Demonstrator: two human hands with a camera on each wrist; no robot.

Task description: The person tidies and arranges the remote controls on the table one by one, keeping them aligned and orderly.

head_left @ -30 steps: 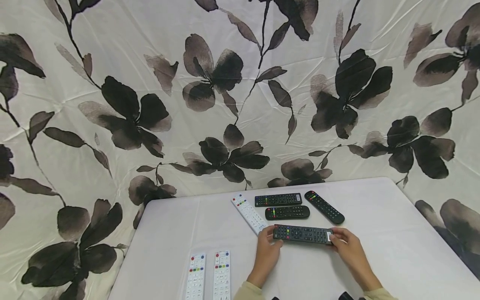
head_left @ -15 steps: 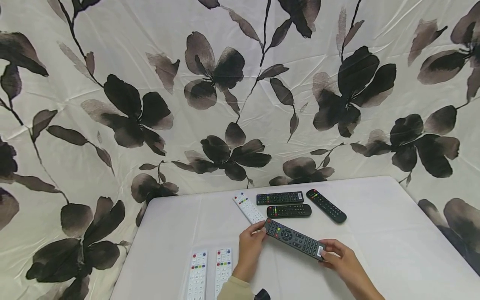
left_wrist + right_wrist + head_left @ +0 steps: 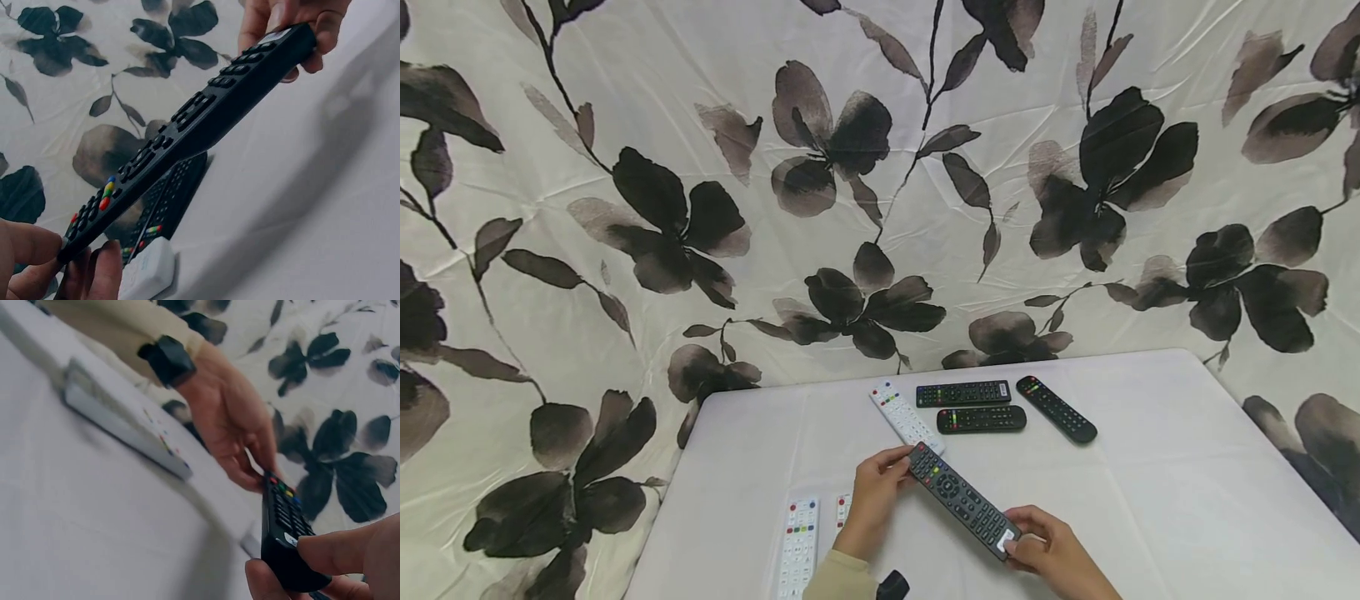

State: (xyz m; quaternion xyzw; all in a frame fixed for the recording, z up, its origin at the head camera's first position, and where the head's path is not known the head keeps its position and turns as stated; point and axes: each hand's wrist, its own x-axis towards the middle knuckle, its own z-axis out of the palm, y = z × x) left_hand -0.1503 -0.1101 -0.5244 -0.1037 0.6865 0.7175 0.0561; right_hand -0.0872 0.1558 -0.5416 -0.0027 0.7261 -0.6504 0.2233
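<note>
Currently my left hand [image 3: 872, 496] pinches the red-buttoned end of a long, dark plastic remote control [image 3: 962, 498]. My right hand [image 3: 1048, 546] pinches the other end, thumb at a small white rectangular label [image 3: 1004, 542] (its print too small to read). I hold it slanted above the white table [image 3: 1187, 467]. Beyond lie a slim white remote with coloured buttons [image 3: 906, 417] and three black remotes [image 3: 1056, 408]; two more white remotes [image 3: 797, 546] lie left of my left hand, one partly hidden.
</note>
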